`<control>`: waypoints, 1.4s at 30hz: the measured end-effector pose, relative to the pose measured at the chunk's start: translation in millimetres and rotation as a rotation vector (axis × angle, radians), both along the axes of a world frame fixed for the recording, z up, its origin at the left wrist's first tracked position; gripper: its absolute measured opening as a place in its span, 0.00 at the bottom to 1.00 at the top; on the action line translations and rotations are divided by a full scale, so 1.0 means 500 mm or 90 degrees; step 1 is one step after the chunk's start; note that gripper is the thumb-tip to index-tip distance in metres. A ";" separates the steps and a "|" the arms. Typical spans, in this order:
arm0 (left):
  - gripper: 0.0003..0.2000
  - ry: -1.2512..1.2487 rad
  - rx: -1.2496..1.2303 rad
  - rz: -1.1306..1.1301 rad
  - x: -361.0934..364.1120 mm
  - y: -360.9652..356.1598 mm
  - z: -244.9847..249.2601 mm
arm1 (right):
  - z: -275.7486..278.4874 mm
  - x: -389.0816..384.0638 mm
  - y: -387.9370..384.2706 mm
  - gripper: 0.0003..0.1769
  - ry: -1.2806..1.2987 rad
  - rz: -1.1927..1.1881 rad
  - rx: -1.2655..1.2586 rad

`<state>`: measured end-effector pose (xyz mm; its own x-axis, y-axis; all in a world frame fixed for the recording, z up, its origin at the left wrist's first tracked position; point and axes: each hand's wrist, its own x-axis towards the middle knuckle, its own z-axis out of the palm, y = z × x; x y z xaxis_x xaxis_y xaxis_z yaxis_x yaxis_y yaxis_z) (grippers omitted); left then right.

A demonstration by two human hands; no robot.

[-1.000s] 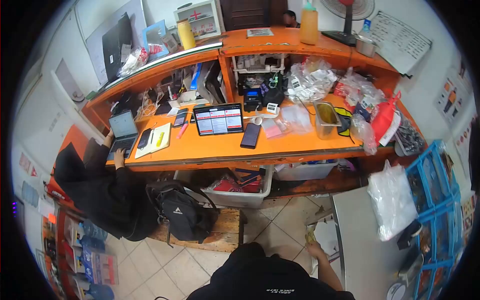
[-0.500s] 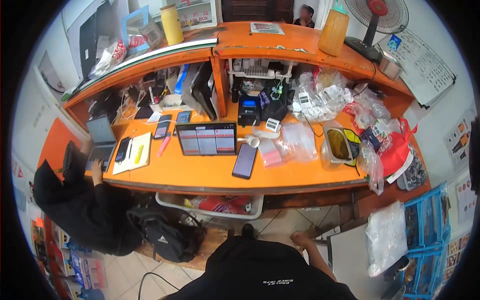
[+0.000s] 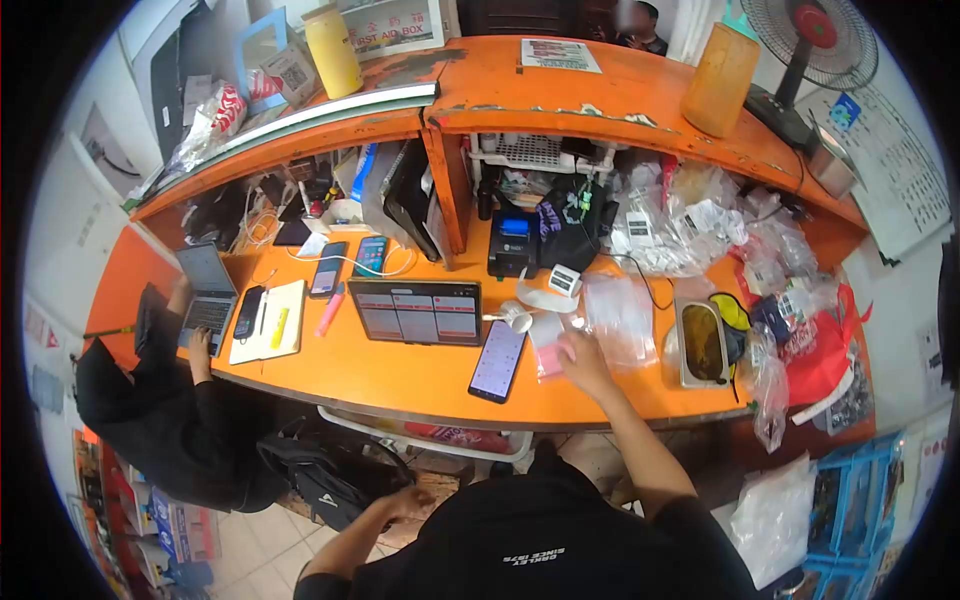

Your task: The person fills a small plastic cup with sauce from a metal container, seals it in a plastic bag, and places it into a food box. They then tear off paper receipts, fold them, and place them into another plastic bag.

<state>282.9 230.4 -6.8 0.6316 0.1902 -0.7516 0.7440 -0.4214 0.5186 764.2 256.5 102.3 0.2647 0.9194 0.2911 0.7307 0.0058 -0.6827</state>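
Note:
My right hand (image 3: 583, 362) reaches over the orange desk, fingers partly extended at the clear plastic bags (image 3: 618, 318) and a pink-and-clear packet (image 3: 547, 352). No held thing shows in it, though the fingertips are small in view. Left of it lies a phone (image 3: 497, 362) with a lit screen. A paper strip runs from a small label roll (image 3: 563, 284) close beyond my fingers. My left hand (image 3: 408, 503) hangs low in front of my body near a black backpack (image 3: 335, 490), fingers loosely apart and holding nothing visible.
A tablet (image 3: 415, 311) stands on the desk (image 3: 420, 385). To the right are a metal container (image 3: 703, 345) and a red bag (image 3: 820, 345). A person in black (image 3: 175, 420) sits left, one hand at a laptop (image 3: 208, 295). A drawer-like white bin (image 3: 500, 447) lies below the desk edge.
My right hand has risen from beside my body onto the desk by the plastic bags. My left hand has come into view low down. The view has shifted slightly.

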 end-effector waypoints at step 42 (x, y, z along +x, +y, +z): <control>0.07 -0.547 0.356 0.060 0.795 0.219 0.247 | -0.005 0.034 -0.261 0.12 0.261 -0.032 -0.129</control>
